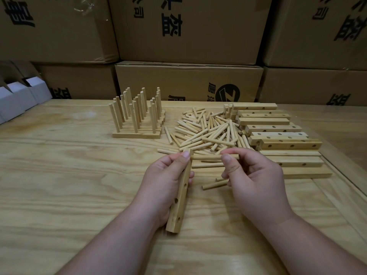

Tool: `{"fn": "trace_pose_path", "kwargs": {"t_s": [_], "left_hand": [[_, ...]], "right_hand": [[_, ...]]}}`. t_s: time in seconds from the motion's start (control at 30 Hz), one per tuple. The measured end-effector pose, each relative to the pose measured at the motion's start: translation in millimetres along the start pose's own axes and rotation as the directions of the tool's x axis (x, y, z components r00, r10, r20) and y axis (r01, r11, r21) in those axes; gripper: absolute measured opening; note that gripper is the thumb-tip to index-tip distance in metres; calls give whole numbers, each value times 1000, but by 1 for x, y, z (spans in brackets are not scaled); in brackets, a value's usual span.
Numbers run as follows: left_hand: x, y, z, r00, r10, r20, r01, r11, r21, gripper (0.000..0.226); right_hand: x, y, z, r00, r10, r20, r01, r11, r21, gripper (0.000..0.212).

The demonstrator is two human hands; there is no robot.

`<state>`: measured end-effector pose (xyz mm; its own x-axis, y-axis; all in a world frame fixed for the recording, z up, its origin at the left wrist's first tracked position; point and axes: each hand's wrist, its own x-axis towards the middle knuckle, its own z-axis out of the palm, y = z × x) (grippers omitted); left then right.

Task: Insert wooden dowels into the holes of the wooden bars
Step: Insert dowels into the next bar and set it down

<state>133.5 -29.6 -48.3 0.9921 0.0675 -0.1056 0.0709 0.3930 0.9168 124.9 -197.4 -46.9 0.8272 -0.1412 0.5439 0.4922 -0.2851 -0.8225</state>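
- Left hand is wrapped around a wooden bar, thumb up near its far end, fingers curled behind it. The bar runs lengthwise away from the person, and three open holes show along the side facing right.
- Right hand pinches a dowel between thumb and fingertips. The dowel lies sideways, its left end right at the top end of the bar; can't tell if it's actually seated in a hole.
- Just past the hands sits a big loose pile of dowels, with a few strays lying closer in, under and between the hands.
- To the right of that pile is a stack of bars, lying flat, holes showing on several.
- Off to the left, well apart, are the finished bars set side by side with dowels standing upright.
- It's all on a wooden table, with cardboard boxes stacked behind and some white boxes at far left.
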Motion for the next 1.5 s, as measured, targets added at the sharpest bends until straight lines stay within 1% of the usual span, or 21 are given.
{"fn": "trace_pose_path", "kwargs": {"t_s": [0.27, 0.33, 0.4, 0.47, 0.57, 0.67, 0.73, 0.8, 0.87, 0.97, 1.03, 1.1, 1.13, 1.2, 1.27, 1.3, 1.4, 1.5], "left_hand": [[0, 0, 2, 1000, 2, -23, -2, 1000, 18, 36], [0, 1, 1, 1000, -2, -21, 2, 1000, 12, 32], [-1, 2, 1, 1000, 6, -4, -6, 1000, -13, 25], [-2, 2, 2, 1000, 18, 10, -18, 999, -27, 26], [-3, 3, 3, 999, 17, 40, -17, 1000, 7, 38], [-3, 4, 3, 999, 7, 51, -9, 1000, 25, 34], [-3, 4, 4, 999, 0, 50, -1, 1000, 19, 30], [-3, 3, 4, 999, 0, 51, 0, 1000, 14, 26], [-3, 2, 4, 999, 6, 44, -7, 1000, 24, 28], [-3, 0, 3, 999, 24, 37, -25, 999, 34, 31], [-3, -1, 2, 999, 33, 43, -35, 998, 45, 26], [-3, -1, 3, 998, 39, 46, -42, 998, 47, 22], [-4, -1, 3, 998, 42, 44, -44, 998, 42, 25], [-4, 0, 4, 998, 50, 46, -52, 998, 38, 39], [-5, 0, 4, 996, 60, 62, -64, 996, 66, 51], [-6, 0, 4, 995, 64, 78, -70, 994, 82, 51], [-7, -1, 5, 993, 60, 103, -73, 989, 126, 39], [-6, -1, 6, 998, 36, 57, -44, 990, 132, 27]], "right_hand": [[1, 3, 0, 999, 33, -9, -34, 999, -7, 11], [1, 5, 0, 999, 43, 7, -43, 999, -4, 9], [2, 7, -2, 999, 35, 36, -33, 999, -42, 8], [4, 8, -5, 998, -12, 67, 20, 993, -119, 11], [5, 6, -6, 979, -128, 161, 163, 961, -225, 13], [7, 4, -6, 955, -215, 205, 268, 922, -280, 17], [8, 4, -7, 952, -227, 204, 284, 905, -318, 15], [8, 5, -8, 959, -210, 190, 265, 903, -339, 13], [8, 5, -7, 967, -181, 176, 233, 910, -342, 12], [6, 4, -4, 987, -78, 144, 118, 947, -298, 9], [5, 3, -4, 991, 10, 135, 25, 965, -261, 8], [5, 2, -3, 987, 73, 144, -39, 974, -225, 14], [4, 2, -3, 985, 97, 141, -68, 977, -201, 16], [3, 2, -1, 987, 117, 112, -101, 985, -143, 15], [1, 2, 0, 993, 103, 57, -97, 991, -89, 14], [2, 3, 0, 996, 88, 25, -86, 994, -72, 13], [6, 5, -3, 993, 89, -72, -90, 996, -20, 8], [10, 10, -8, 986, 122, -116, -118, 992, 40, 27]]}}
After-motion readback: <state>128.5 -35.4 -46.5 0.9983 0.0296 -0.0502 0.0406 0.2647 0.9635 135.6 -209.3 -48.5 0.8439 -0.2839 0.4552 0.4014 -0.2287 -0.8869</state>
